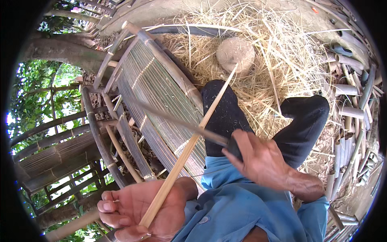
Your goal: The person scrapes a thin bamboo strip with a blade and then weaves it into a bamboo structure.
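Rather blurry blade (173, 118) in right hand (262, 160)

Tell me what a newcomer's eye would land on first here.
Probably the long pale strip, slanting from the upturned left hand toward the round block amid straw-like shavings. Next, the blurred long blade in the right hand, crossing the strip's middle in this view. The slatted platform, left of the legs, might come third.
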